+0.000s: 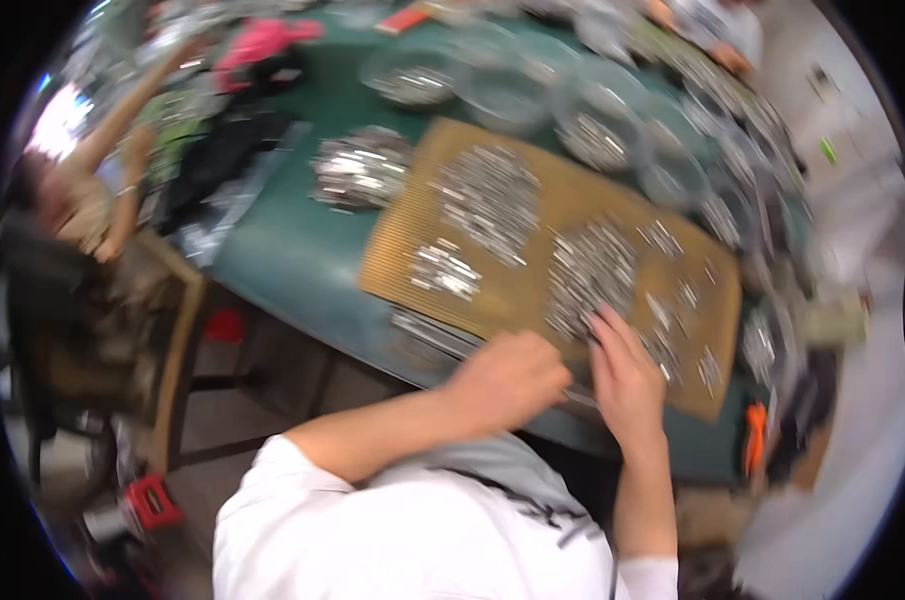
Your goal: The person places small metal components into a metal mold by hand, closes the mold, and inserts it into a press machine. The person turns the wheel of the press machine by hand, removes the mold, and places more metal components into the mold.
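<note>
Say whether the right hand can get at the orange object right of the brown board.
Probably yes: the brown board lies flat, and nothing upright shows between the right hand and the orange object.

Green-topped table (pixel 298 275), dark-backed chair (pixel 38 265) at left, greyish floor (pixel 210 428), bright light (pixel 66 122) upper left

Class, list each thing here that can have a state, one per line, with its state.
Left hand: curled, contents hidden
Right hand: extended, at metal pieces
Metal pieces: loose, in separate groups
Tan board: flat, partly covered
Metal heap: loosely piled
Clear bowls: uncovered, some holding metal pieces
</note>
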A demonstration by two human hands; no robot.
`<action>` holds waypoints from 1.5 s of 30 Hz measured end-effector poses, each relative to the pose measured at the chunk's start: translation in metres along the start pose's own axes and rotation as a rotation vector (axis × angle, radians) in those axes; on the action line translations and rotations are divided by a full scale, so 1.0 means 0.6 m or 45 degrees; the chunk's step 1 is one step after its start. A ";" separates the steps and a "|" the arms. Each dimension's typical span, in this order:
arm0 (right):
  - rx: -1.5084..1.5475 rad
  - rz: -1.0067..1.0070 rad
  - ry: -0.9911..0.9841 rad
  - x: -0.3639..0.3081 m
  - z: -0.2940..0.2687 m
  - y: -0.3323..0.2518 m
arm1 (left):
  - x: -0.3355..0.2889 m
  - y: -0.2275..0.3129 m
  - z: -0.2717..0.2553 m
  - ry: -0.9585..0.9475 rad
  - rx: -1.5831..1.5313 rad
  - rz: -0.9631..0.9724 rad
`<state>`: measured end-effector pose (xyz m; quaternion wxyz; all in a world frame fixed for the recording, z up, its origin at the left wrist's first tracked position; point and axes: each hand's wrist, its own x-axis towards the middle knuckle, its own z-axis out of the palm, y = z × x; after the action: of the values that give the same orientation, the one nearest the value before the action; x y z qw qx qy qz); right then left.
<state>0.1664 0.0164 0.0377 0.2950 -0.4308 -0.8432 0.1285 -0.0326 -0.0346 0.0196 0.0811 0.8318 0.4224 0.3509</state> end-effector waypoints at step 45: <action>-0.320 0.185 -0.034 -0.121 -0.072 0.139 | 0.109 -0.007 0.102 -0.185 -0.287 -0.236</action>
<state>0.2801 0.0062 0.0043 0.2173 -0.5226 -0.8230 0.0486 0.0304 0.0280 0.0062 0.2364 0.7979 0.4483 0.3263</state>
